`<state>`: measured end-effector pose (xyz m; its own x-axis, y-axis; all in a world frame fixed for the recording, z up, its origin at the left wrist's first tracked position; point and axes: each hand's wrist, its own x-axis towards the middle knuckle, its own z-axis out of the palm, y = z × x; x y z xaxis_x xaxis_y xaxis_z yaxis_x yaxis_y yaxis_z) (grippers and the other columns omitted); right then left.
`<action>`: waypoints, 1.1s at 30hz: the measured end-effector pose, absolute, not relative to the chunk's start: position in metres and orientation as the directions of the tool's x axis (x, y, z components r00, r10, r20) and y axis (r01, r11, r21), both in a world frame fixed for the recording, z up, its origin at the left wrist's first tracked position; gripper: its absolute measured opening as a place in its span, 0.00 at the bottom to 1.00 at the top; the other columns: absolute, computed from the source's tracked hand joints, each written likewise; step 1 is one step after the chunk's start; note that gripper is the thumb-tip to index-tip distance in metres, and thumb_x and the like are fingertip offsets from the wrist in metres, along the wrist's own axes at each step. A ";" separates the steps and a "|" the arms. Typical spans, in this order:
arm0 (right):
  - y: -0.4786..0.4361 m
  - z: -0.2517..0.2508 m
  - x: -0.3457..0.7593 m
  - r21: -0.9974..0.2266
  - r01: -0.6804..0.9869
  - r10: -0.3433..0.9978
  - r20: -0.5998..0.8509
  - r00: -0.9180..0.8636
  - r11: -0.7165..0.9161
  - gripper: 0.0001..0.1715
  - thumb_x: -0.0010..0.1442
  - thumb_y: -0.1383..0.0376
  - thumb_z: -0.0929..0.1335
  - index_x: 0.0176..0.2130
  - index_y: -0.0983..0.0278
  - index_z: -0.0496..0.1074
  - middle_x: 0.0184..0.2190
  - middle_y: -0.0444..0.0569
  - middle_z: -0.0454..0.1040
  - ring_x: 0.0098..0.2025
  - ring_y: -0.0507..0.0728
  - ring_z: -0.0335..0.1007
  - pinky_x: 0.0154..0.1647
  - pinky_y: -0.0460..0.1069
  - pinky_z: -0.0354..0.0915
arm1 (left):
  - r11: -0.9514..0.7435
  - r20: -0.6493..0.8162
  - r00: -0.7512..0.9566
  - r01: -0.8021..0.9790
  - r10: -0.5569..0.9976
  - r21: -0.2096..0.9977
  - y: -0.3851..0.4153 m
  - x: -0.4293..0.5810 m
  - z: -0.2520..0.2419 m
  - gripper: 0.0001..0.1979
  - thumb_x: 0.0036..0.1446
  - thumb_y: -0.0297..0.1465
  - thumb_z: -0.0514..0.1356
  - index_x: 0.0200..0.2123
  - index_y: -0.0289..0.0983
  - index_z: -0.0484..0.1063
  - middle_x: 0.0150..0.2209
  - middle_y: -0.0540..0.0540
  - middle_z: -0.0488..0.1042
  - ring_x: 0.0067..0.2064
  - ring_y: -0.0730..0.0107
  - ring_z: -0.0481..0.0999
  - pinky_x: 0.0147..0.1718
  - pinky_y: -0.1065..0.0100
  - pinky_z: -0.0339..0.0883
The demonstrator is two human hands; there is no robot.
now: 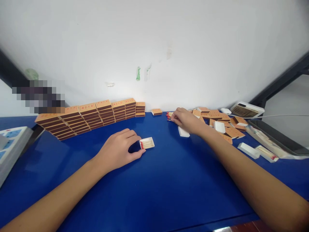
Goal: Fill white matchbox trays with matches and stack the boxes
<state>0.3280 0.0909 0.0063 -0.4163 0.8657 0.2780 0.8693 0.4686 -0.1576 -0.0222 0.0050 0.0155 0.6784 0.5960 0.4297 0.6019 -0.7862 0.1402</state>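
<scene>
My left hand grips the near end of a small white matchbox tray between thumb and fingers. Red-headed matches lie side by side in that tray, heads toward my hand. Farther off to the right, my right hand reaches to a pile of loose matches by the wall, its fingers pinched together at the red heads. Whether a match is between those fingertips is hidden. A white tray lies just below my right hand. One closed matchbox sits alone between the stacks and the pile.
Stacked matchboxes line the wall at left. Loose matchbox sleeves are heaped at right, near a white tray, a tray of matches, a dark phone and a white cable. A power strip stands at far left.
</scene>
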 end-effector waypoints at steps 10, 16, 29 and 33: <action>0.008 0.033 0.228 -0.023 0.671 0.631 0.366 -0.684 0.741 0.13 0.74 0.69 0.62 0.40 0.60 0.74 0.40 0.55 0.73 0.44 0.63 0.67 0.44 0.57 0.68 | -0.783 0.446 0.668 0.607 0.596 0.138 0.006 -0.021 0.014 0.13 0.67 0.40 0.65 0.45 0.36 0.80 0.41 0.42 0.82 0.42 0.57 0.81 0.41 0.57 0.78; -0.001 0.015 0.205 0.145 0.681 0.624 0.299 -0.722 0.718 0.13 0.74 0.71 0.62 0.40 0.64 0.74 0.39 0.56 0.73 0.41 0.63 0.65 0.40 0.56 0.65 | -0.782 0.452 0.664 0.609 0.595 0.134 0.008 -0.021 0.013 0.12 0.67 0.40 0.64 0.44 0.36 0.80 0.42 0.41 0.82 0.43 0.56 0.81 0.41 0.57 0.78; 0.090 0.010 0.333 -0.098 0.886 0.855 0.328 -0.401 0.453 0.09 0.69 0.67 0.66 0.40 0.63 0.78 0.41 0.57 0.75 0.45 0.64 0.70 0.45 0.56 0.66 | -0.776 0.428 0.668 0.613 0.608 0.146 0.007 -0.023 0.014 0.16 0.68 0.42 0.64 0.48 0.35 0.81 0.43 0.42 0.83 0.44 0.58 0.81 0.40 0.59 0.79; 0.094 0.005 0.339 -0.056 0.870 0.832 0.328 -0.448 0.490 0.15 0.72 0.64 0.63 0.41 0.62 0.79 0.40 0.58 0.74 0.46 0.65 0.69 0.44 0.57 0.65 | -0.777 0.432 0.667 0.612 0.607 0.148 0.006 -0.022 0.015 0.15 0.67 0.40 0.65 0.47 0.35 0.81 0.43 0.42 0.83 0.44 0.58 0.81 0.41 0.58 0.79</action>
